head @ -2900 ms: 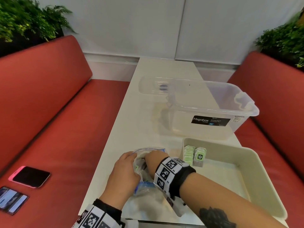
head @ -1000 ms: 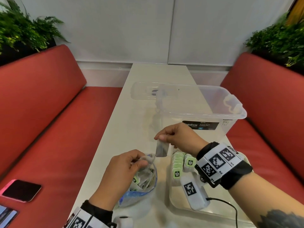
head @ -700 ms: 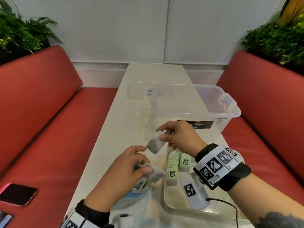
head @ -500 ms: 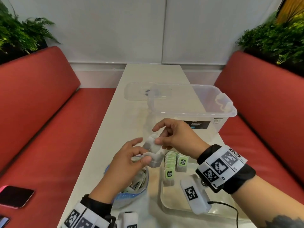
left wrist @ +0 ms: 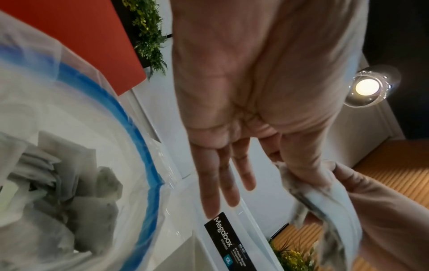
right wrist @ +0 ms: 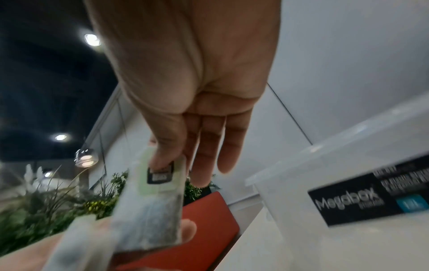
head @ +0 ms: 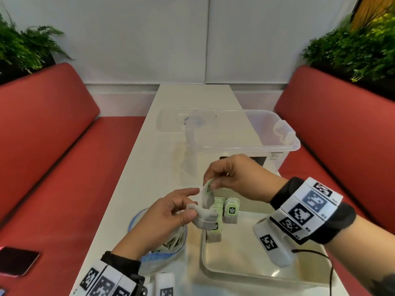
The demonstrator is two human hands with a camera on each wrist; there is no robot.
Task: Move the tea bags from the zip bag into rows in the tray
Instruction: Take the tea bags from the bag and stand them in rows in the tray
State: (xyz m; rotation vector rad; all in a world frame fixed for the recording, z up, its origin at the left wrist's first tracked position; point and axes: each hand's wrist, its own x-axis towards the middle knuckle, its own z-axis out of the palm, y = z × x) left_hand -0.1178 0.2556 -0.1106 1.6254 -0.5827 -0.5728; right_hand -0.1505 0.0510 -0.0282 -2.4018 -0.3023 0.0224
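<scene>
My right hand (head: 213, 184) pinches a tea bag (head: 207, 194) by its green-tagged top, hanging above the tray's near-left corner; the same tea bag (right wrist: 153, 207) shows in the right wrist view under my thumb. My left hand (head: 188, 207) pinches a second tea bag (head: 205, 220) just below it, with the other fingers straight. The zip bag (head: 168, 246) with its blue rim stands open under my left hand, several tea bags (left wrist: 69, 201) inside. The cream tray (head: 245, 272) holds two short rows of upright tea bags (head: 230, 212) at its far-left corner.
A clear Megabox storage box (head: 245, 142) stands just behind the tray, its lid (head: 183, 122) lying further back. The white table (head: 154, 159) is narrow, with red benches (head: 64, 178) on both sides. A phone (head: 17, 260) lies on the left bench.
My right hand drew a tea bag out of the zip bag and lifted it. My left hand pulled out a second one. Both hands have come together over the tray's left edge.
</scene>
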